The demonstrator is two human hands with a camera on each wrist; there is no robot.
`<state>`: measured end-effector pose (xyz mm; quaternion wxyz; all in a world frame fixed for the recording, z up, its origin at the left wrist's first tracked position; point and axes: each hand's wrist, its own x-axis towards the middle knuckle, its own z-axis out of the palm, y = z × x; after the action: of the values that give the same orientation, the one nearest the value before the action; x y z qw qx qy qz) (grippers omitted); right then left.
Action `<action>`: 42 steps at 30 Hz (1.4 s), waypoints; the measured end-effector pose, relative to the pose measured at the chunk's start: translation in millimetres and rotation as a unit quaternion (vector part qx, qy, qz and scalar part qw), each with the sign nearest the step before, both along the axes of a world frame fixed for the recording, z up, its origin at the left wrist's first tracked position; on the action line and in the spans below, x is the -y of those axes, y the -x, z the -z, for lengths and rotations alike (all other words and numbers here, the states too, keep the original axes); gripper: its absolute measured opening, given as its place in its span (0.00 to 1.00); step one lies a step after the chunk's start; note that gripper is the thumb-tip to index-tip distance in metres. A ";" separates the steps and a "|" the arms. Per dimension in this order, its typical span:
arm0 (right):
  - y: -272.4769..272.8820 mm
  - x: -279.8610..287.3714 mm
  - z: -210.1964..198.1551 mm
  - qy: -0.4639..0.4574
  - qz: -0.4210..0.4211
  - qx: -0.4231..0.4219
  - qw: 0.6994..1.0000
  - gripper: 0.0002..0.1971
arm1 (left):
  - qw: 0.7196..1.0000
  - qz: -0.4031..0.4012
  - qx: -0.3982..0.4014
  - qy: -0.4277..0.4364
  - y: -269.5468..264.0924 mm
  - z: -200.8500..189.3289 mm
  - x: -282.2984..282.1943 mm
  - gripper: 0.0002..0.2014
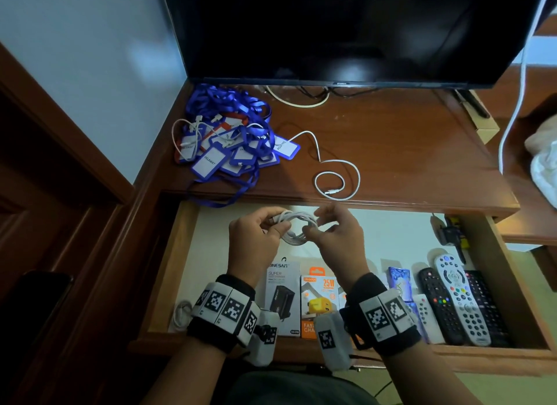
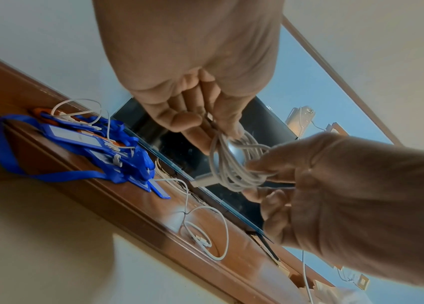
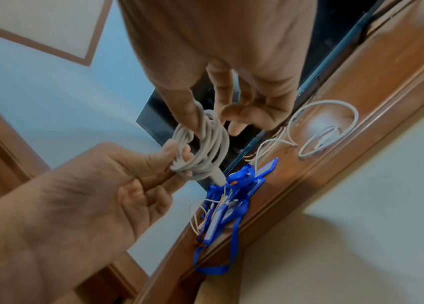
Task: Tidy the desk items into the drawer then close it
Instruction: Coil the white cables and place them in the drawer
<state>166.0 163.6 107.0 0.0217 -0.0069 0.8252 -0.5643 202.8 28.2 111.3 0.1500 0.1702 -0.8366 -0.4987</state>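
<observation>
Both hands hold a coiled white cable in the air above the open drawer. My left hand pinches one side of the coil between thumb and fingers; my right hand pinches the other side. On the desk top lie a second white cable, loosely looped near the front edge, and a pile of blue lanyards with badge holders at the left.
The drawer holds charger boxes, several remote controls on the right and a small white cable in its near-left corner. A dark TV screen stands at the back of the desk.
</observation>
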 end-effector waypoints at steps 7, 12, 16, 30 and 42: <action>5.8 -11.3 -8.3 -0.016 -0.013 0.016 1.000 0.13 | 0.999 0.000 -0.018 0.032 -1.2 -1.2 -2.7 0.10; 9.2 -23.8 -21.0 0.073 -0.063 0.098 0.991 0.15 | 0.996 0.020 -0.049 0.071 -2.1 -1.4 -3.1 0.10; 12.7 -28.6 -30.2 0.121 -0.117 0.142 0.975 0.14 | 0.992 0.045 -0.075 0.094 -1.3 0.8 1.0 0.11; 9.7 -17.9 -3.1 0.114 -0.116 0.101 0.982 0.12 | 0.991 -0.005 0.021 -0.134 0.8 -1.3 9.4 0.11; 0.5 -5.6 -11.9 0.291 -0.129 0.134 0.939 0.12 | 0.959 0.003 0.022 -0.283 -1.2 -18.1 -4.1 0.08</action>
<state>165.5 169.2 119.0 0.2015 -0.0433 0.6066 -0.7678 204.0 32.3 129.4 0.0753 0.2144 -0.6648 -0.7116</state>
